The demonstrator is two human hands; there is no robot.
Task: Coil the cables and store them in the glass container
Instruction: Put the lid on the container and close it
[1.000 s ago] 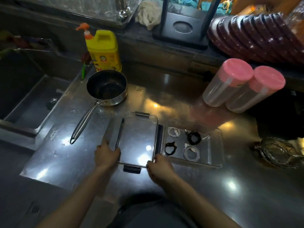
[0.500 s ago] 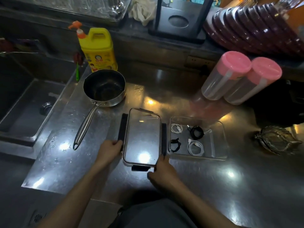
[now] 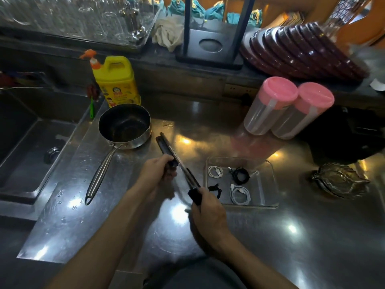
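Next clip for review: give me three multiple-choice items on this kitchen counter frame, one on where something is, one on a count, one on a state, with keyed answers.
1. Where does the saucepan stand?
A. in the sink
B. on the counter in front of the yellow soap bottle
C. inside the glass container

2. How many coiled cables lie in the glass container?
A. two
B. four
C. six

3. What state is the lid in?
A. closed on the container
B. flat on the counter
C. lifted and tilted, held by both hands

Answers: 1 B, it sits just before the yellow soap bottle. 2 B, two white and two black coils show. 3 C, the left hand and right hand grip its edges, edge-on.
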